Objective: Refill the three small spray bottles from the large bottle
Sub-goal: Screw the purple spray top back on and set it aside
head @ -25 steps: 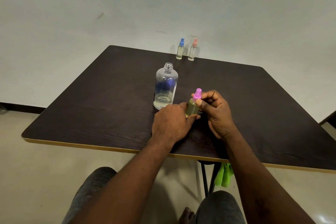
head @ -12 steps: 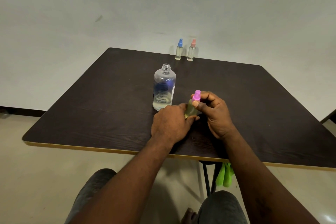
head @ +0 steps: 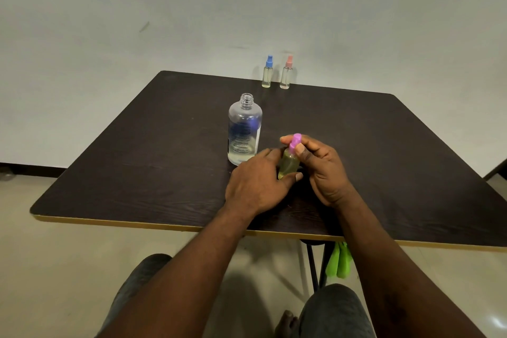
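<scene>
Purple-capped spray bottle [head: 288, 163]: left hand [head: 256, 185] grips its body, right hand [head: 323, 170] pinches the cap, large bottle [head: 244, 130] just left.

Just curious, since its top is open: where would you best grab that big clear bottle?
Probably round the wide body of the large bottle, below its shoulder, from its left: it stands upright, uncapped, and the purple-capped bottle crowds its right.
</scene>
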